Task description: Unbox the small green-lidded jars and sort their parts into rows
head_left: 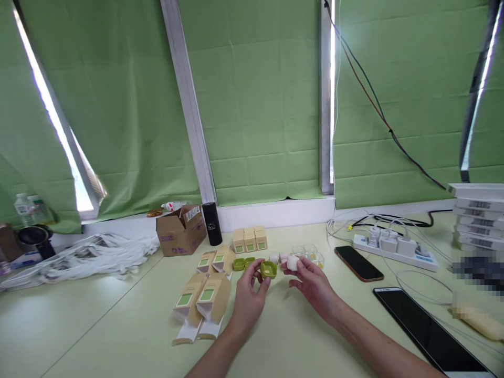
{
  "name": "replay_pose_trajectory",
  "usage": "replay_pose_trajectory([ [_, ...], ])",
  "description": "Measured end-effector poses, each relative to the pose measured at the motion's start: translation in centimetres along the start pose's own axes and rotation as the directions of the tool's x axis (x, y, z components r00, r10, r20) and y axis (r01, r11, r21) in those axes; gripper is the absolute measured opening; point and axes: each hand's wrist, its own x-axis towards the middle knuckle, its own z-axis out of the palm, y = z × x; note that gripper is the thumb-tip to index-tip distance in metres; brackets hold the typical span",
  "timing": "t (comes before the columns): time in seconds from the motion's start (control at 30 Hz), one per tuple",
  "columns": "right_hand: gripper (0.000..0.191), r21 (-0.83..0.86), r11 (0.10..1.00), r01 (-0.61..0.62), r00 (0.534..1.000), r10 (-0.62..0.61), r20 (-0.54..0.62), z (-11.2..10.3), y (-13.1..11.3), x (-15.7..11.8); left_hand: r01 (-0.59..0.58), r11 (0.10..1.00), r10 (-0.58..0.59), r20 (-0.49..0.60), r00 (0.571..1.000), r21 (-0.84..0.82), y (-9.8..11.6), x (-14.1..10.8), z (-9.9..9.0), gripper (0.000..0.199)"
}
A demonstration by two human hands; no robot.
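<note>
My left hand point(252, 294) holds a small olive-green square cup point(268, 270) between thumb and fingers, its hollow side facing me. Just to the right, my right hand point(313, 283) pinches a small white block point(292, 263) above the table. Behind the hands lie two more green cups point(243, 263) and other small white pieces point(274, 258). Clear round containers point(309, 252) stand behind my right hand. Several open beige cartons with green labels point(212, 294) lie left of my left hand. Three closed beige boxes point(249, 239) stand in a row farther back.
At the back left are a cardboard box point(180, 231), a black cylinder point(212, 224) and white cables point(94, 254). To the right lie a phone point(358, 263), a tablet point(429, 331) and a power strip point(396, 250). White boxes point(478, 218) are stacked at the far right.
</note>
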Motion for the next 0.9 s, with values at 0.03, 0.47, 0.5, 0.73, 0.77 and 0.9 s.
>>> replay_pose_trajectory([
  [0.03, 0.045, -0.005, 1.0, 0.007, 1.0, -0.007, -0.007, 0.1, -0.1, 0.0, 0.005, 1.0, -0.005, -0.017, 1.0, -0.015, -0.2, 0.1, 0.0, 0.048],
  [0.47, 0.05, -0.376, 0.911, 0.171, 0.985, -0.172, 0.03, -0.2, -1.3, 1.0, 0.014, 0.999, -0.018, -0.144, 0.989, -0.03, -1.7, 0.9, -0.5, 0.051],
  [0.5, 0.049, -0.427, 0.884, 0.192, 0.98, -0.197, 0.032, -0.2, -1.2, 1.3, 0.016, 1.0, -0.019, -0.152, 0.988, -0.022, -1.6, 0.8, -0.5, 0.051],
  [0.73, 0.031, -0.853, 0.39, 0.347, 0.909, -0.362, 0.204, -0.4, -0.3, 3.7, 0.0, 1.0, 0.002, -0.187, 0.982, 0.012, -1.4, 0.7, -0.6, 0.048],
  [0.77, 0.031, -0.879, 0.298, 0.373, 0.897, -0.358, 0.26, -0.4, -0.2, 3.9, -0.002, 1.0, 0.004, -0.194, 0.981, 0.015, -1.5, 0.7, -0.6, 0.048],
  [0.9, 0.034, -0.903, -0.068, 0.425, 0.851, -0.311, 0.424, 0.1, 0.7, 4.8, -0.005, 1.0, 0.012, -0.225, 0.974, 0.029, -1.5, 0.8, -0.6, 0.048],
])
